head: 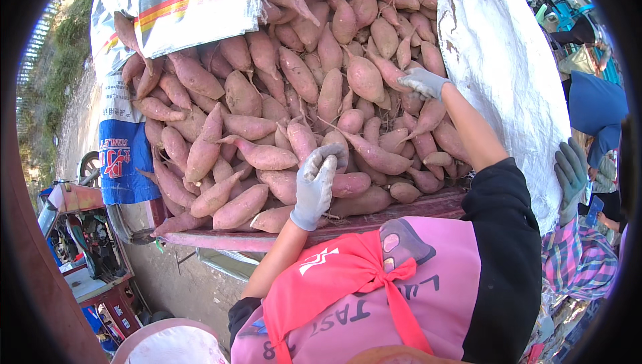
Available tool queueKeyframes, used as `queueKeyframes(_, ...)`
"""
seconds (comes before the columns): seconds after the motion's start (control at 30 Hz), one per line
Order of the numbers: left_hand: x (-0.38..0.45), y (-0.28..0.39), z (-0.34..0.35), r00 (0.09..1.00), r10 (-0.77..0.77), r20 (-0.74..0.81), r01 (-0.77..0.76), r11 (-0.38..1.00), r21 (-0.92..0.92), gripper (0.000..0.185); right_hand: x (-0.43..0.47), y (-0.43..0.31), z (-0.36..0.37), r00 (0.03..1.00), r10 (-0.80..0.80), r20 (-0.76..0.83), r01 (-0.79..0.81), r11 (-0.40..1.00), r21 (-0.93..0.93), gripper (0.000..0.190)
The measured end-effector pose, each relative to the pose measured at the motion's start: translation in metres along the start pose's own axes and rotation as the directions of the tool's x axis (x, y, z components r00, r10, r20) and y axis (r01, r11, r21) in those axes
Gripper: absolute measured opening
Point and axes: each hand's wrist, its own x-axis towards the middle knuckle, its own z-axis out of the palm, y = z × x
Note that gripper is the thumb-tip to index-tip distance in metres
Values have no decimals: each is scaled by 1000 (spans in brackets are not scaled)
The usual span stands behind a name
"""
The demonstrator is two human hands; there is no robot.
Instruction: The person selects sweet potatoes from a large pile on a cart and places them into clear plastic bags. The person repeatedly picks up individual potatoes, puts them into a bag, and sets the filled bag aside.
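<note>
A large heap of pink-skinned sweet potatoes (pixel 301 75) fills the truck bed before me. My left hand (pixel 316 181), in a pale grey work glove, is over the near part of the heap with its fingers curled in against the thumb. I see nothing held in it; a sweet potato shows just behind the fingertips. Farther right, my right hand (pixel 424 83), gloved alike, has its fingers closed around the near end of a long sweet potato (pixel 383 66). That root still lies among the others.
A dark red bed edge (pixel 401 209) runs between me and the heap. White woven sheeting (pixel 506 78) covers the right side, and a striped sack (pixel 195 5) the far left. Another person's gloved hand (pixel 572 178) is at the right. A pale tub (pixel 170 341) stands lower left.
</note>
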Motion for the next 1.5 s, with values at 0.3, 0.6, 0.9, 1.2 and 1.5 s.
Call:
queueKeyframes(0.3, 36, -1, 2, 927, -183, 326, 359, 677, -642, 72, -85, -78, 56, 891, -382, 246, 257, 870, 420, 54)
queueKeyframes(0.6, 31, 14, -35, 969, -115, 218, 244, 554, -796, 86, 124, -184, 11, 747, -544, -382, 184, 721, -668, 57)
queueKeyframes(0.9, 38, 13, -44, 970, -231, 71, 212, 669, -713, 72, 169, -176, 52, 888, -287, -359, 324, 945, 46, 54)
queueKeyframes(1.2, 54, 2, -38, 984, -156, 86, 148, 448, -882, 53, -21, -54, 80, 824, -458, 333, -262, 213, 941, 43)
queueKeyframes(1.5, -15, 29, -59, 990, 82, 116, 67, 451, -890, 57, -65, -47, 104, 945, -322, 60, 192, 693, 695, 64)
